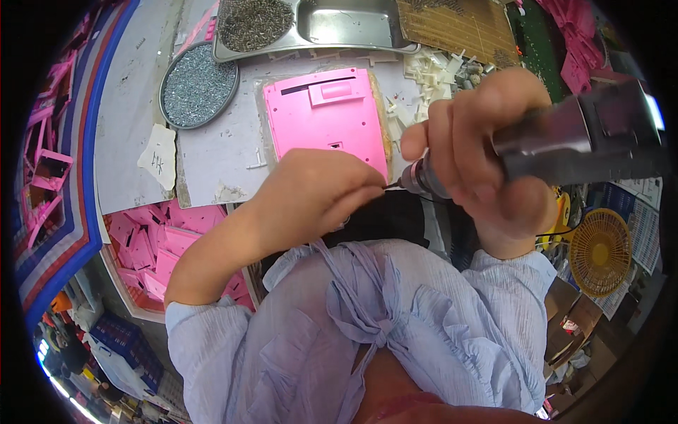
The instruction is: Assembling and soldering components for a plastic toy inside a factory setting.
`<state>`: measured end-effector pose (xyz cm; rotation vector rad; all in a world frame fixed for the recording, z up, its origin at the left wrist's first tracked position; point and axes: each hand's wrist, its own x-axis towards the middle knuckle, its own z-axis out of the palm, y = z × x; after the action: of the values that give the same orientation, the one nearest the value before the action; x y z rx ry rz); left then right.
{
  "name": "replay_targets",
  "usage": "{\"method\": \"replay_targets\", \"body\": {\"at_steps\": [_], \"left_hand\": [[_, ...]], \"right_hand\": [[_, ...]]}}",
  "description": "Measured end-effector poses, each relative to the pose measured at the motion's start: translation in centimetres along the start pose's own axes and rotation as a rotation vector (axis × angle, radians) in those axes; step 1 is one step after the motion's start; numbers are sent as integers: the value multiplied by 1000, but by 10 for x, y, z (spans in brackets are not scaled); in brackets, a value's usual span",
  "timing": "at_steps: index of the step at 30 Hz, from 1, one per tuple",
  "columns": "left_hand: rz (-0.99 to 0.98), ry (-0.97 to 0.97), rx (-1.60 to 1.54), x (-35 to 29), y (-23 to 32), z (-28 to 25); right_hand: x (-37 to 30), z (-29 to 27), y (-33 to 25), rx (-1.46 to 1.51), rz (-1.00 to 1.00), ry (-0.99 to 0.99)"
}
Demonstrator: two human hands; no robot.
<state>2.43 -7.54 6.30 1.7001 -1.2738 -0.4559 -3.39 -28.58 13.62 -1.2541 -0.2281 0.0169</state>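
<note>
My right hand (pixel 487 134) is wrapped around a dark power screwdriver (pixel 565 134), held level with its bit pointing left. At the bit's tip, the fingers of my left hand (pixel 318 187) are pinched together; whatever sits between them is too small to make out. Just beyond my left hand, a pink plastic panel (pixel 321 116) lies on the table, with a dark slot near its far edge and a raised block below that. My left hand hides part of the panel's near edge.
A round dish of silvery screws (pixel 198 85) stands left of the panel. Behind are a metal tray (pixel 349 25) with darker screws in one compartment and a cardboard piece (pixel 459 32). White plastic parts (pixel 434 74) lie right; a box of pink parts (pixel 159 247) sits lower left.
</note>
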Motion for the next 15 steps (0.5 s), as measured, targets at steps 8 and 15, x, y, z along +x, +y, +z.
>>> {"method": "replay_targets", "body": {"at_steps": [8,15], "left_hand": [[56,294,402,-25,-39,22],[16,296,401,-30,-45,27]], "right_hand": [[-43,-12,33,-176,-22,102],[-59,-7,59,-57,-203,27]]}}
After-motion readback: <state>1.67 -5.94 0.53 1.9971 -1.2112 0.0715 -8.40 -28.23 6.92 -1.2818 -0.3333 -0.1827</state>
